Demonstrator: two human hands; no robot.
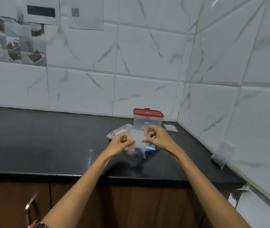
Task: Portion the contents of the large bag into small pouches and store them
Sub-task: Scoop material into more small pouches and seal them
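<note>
Head view: black worktop (pixel 49 145) in a corner of white marble-look wall tiles (pixel 147 55), brown wooden cabinet doors (pixel 7 203) below. Printed sheets (pixel 16 30) taped on the wall at left. Above the worktop, a small clear pouch (pixel 136 142) with dark contents at its bottom, pinched at its top edges by the left hand (pixel 122 142) and the right hand (pixel 155 137). Behind, a clear box (pixel 147 121) with red lid; left of it the large bag (pixel 119 131), lying flat. Blue object (pixel 152 148) under the pouch, mostly hidden.
</note>
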